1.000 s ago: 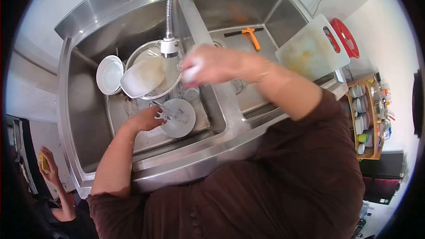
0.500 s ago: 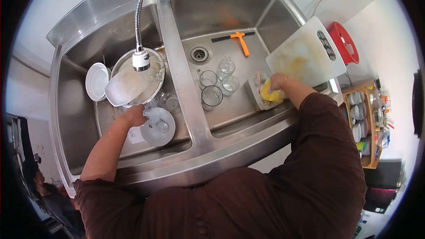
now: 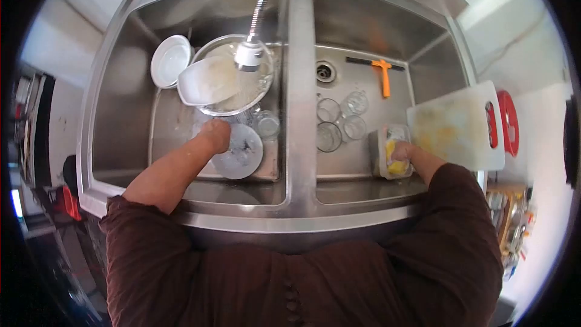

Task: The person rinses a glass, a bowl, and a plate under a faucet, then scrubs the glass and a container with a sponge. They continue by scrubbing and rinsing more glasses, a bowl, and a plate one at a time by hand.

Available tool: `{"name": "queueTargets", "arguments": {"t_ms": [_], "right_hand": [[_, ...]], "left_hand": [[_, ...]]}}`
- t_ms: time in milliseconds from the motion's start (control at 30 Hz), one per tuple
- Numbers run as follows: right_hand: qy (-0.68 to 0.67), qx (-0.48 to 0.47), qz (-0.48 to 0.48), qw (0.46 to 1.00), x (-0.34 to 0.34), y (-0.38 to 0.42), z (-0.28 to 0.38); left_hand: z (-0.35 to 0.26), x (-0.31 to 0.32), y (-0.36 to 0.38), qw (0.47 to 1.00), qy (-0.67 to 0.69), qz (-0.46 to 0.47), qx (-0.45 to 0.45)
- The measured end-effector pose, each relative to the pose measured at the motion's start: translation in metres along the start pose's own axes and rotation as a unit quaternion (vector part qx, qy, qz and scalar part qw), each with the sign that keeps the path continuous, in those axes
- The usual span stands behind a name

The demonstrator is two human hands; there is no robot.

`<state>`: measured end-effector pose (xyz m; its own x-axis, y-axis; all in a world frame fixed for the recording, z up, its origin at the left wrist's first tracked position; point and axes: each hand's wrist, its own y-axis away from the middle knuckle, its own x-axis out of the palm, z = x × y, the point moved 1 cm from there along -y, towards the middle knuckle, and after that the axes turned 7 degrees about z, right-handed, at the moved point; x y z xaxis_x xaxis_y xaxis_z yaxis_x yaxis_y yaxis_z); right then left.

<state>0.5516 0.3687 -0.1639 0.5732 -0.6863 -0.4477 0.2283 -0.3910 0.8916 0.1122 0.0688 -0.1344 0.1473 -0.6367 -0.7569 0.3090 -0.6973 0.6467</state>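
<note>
My left hand (image 3: 215, 135) is closed on the rim of a round, translucent white bowl (image 3: 240, 156) in the left basin, with water on it. Beyond it a steel bowl (image 3: 270, 82) holds a white oblong dish (image 3: 209, 80), and a clear glass (image 3: 267, 123) stands close by. Water runs from the white sprayer head (image 3: 249, 56) just above. Over in the right basin, my right hand (image 3: 401, 151) reaches into a clear plastic tub (image 3: 376, 154). Its fingers are closed on a yellow sponge (image 3: 390, 160), partly hidden by the tub and the hand.
Several glass mugs (image 3: 328, 137) stand near the divider (image 3: 301, 115). An orange squeegee (image 3: 385, 79) lies behind them, right of the drain (image 3: 325, 71). A white cutting board (image 3: 454, 124) leans over the right edge beside a red basin (image 3: 508, 122). A white bowl (image 3: 171, 62) sits far left.
The camera view has turned, so the sinks appear more level and further right. My left hand still grips the bowl, now less tilted. My right hand stays in the tub.
</note>
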Motion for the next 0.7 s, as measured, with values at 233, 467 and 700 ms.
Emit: {"name": "queueTargets", "arguments": {"t_ms": [233,467,700], "right_hand": [[-0.059,0.057,-0.013,0.997,-0.025,0.014,-0.016],[-0.108,-0.141,-0.072,0.981,-0.040,0.055,-0.074],[-0.603,-0.148,-0.118,0.775,-0.026,0.101,-0.108]], "left_hand": [[-0.008,0.000,0.002,0.996,0.025,-0.056,0.066],[-0.015,0.001,0.005,0.994,-0.027,0.053,0.089],[0.003,0.019,-0.006,0.971,-0.191,0.075,0.123]]}}
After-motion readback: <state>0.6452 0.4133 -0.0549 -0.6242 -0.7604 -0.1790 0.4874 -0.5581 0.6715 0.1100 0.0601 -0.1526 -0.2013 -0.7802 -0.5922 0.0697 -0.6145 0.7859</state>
